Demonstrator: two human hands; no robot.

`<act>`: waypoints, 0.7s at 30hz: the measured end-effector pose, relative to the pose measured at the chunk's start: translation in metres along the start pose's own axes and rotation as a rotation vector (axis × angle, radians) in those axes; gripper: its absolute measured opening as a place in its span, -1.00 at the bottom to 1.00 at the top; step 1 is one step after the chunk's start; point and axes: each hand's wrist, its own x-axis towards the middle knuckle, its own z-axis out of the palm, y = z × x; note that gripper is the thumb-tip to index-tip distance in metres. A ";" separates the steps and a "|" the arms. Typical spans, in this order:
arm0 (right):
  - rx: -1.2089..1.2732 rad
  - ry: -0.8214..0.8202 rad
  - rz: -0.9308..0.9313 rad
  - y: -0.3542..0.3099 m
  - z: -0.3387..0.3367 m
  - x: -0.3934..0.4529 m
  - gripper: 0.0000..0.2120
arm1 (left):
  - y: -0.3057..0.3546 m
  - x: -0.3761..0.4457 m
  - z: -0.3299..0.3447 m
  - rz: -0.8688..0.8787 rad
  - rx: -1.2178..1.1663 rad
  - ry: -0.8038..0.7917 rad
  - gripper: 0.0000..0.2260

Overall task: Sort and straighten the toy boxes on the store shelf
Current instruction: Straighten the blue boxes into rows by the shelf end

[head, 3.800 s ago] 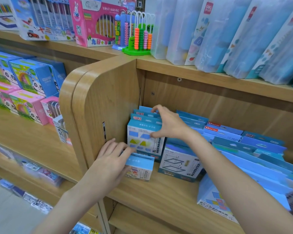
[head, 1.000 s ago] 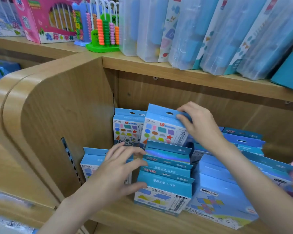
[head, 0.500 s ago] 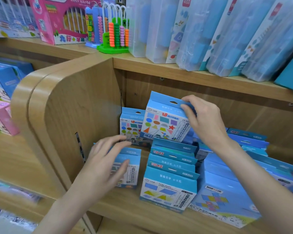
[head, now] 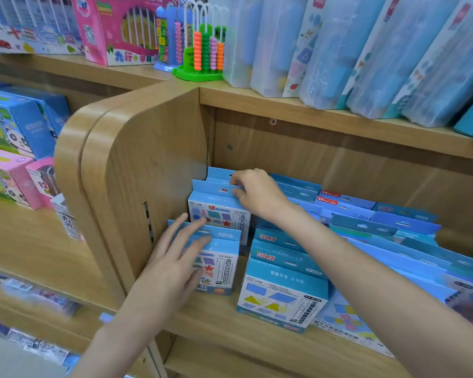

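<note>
The shape-card box (head: 219,214) that the right hand (head: 257,196) held raised and tilted half a second ago is now down on the shelf (head: 221,320), standing upright in the left-hand row just beside the wooden side panel (head: 148,170), with another blue box close behind it. The right hand's fingers pinch the hang tab at the top of that box, so the grip is narrow and holding the box. The left hand (head: 175,257) has shifted too: its fingers are straight and spread, pressing flat on the front of the small box (head: 219,264) that stands at the head of the same row, holding nothing. To the right, a second row of blue boxes (head: 283,293) stands untouched, well packed. By my reading, the lifted box has been filed with its matches, and the likely next step is to square this row of 3 against the panel.
</note>
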 end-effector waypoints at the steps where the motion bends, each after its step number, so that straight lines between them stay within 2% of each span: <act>1: 0.011 -0.024 0.017 0.000 0.002 0.000 -0.83 | 0.001 -0.002 0.000 -0.012 -0.001 -0.014 -0.45; 5: 0.002 -0.174 0.004 -0.001 -0.001 -0.008 -0.81 | 0.002 -0.004 0.001 -0.018 -0.016 0.017 -0.48; 9: 0.132 -0.019 0.008 0.001 -0.038 -0.034 -0.86 | 0.002 -0.002 0.000 0.002 -0.039 0.054 -0.61; 11: 0.182 0.001 0.036 0.013 -0.065 -0.059 -0.89 | 0.002 -0.004 -0.002 0.017 -0.042 0.071 -0.69; 13: 0.240 -0.027 0.063 0.031 -0.089 -0.092 -0.92 | 0.002 -0.006 -0.003 0.026 -0.053 0.053 -0.66; 17: 0.211 0.046 0.124 0.069 -0.114 -0.164 -0.92 | 0.000 -0.005 -0.004 0.025 -0.067 0.040 -0.59; 18: 0.190 0.042 0.158 0.076 -0.114 -0.180 -0.88 | 0.000 -0.005 -0.005 0.015 -0.080 0.048 -0.56; 20: 0.076 -0.043 0.210 0.087 -0.106 -0.208 -0.54 | 0.003 -0.003 -0.006 -0.022 -0.120 0.054 -0.42; 21: 0.008 -0.106 0.223 0.091 -0.099 -0.217 -0.44 | 0.004 -0.003 -0.007 -0.050 -0.147 0.053 -0.34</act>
